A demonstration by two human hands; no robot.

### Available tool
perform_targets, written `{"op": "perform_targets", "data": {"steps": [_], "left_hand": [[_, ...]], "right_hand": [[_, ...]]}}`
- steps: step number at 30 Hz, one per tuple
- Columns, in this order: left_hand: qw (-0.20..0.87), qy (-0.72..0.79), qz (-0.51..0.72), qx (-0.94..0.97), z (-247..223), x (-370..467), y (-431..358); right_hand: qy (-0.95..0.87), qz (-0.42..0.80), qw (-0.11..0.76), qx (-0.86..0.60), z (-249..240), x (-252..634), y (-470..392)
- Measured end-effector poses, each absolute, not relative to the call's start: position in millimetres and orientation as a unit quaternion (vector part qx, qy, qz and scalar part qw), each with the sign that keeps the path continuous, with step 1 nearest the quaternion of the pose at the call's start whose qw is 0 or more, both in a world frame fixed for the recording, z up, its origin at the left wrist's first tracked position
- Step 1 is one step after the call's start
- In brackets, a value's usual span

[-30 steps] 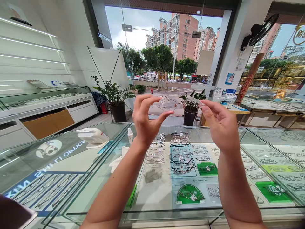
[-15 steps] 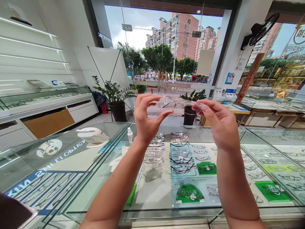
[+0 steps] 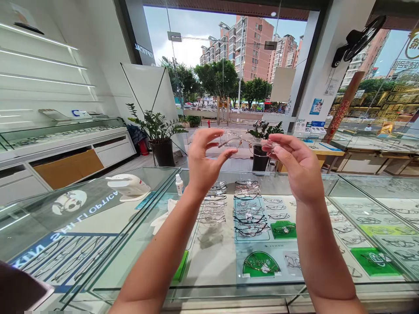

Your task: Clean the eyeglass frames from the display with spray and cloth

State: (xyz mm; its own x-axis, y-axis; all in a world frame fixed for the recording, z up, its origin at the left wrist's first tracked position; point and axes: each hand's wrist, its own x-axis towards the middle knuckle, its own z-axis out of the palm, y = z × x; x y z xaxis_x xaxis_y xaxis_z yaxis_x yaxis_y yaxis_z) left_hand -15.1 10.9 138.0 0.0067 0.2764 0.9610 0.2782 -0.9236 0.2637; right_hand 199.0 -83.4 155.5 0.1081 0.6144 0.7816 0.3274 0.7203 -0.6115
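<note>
Evidently mid-handling; glass display counter [image 3: 229, 287] spreads below the grip, the largest thing near it; beyond the grip, slightly to its left, a leafy potted plant [image 3: 160, 131]; straight behind the right-hand end of the grip, a second, smaller plant in a dark pot [image 3: 261, 162]; below and left, a white device [image 3: 128, 187] on the counter.

Under the grip, frames in rows [image 3: 248, 218] at the counter, well apart from the fingers. Left hand [image 3: 204, 159]: thumb and fingers spread in a wide C, one lens between them; whether the tips press the rim, cannot tell; right hand [image 3: 299, 174]: thumb and fingertips closed in a narrow pinch on the other end of the eyeglasses [image 3: 241, 142]. That pair sits up between the two hands, roughly level, clear of the counter.

Small white bottle [image 3: 179, 185] lower left of the grip, just beside the left forearm.

Progress, as judged: pair already in hand and lifted; setting down not yet done; temples open or folded, too fine to tell; how much handling remains, cannot say.
</note>
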Motion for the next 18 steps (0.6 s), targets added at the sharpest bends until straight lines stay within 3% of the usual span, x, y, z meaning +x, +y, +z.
{"op": "perform_targets", "data": {"steps": [3,7,11,18], "left_hand": [[0.017,-0.196,-0.665,-0.721,140,-17,10],[0.098,-0.2,-0.624,-0.749,143,-19,7],[0.147,-0.202,-0.571,-0.782,144,-18,2],[0.143,-0.211,-0.521,-0.814,146,-19,-7]], "right_hand": [[-0.661,0.004,0.651,-0.372,157,196,-87],[-0.714,-0.088,0.573,-0.392,155,193,-86],[-0.733,-0.115,0.52,-0.424,149,194,-76],[-0.75,-0.077,0.471,-0.457,146,202,-67]]}}
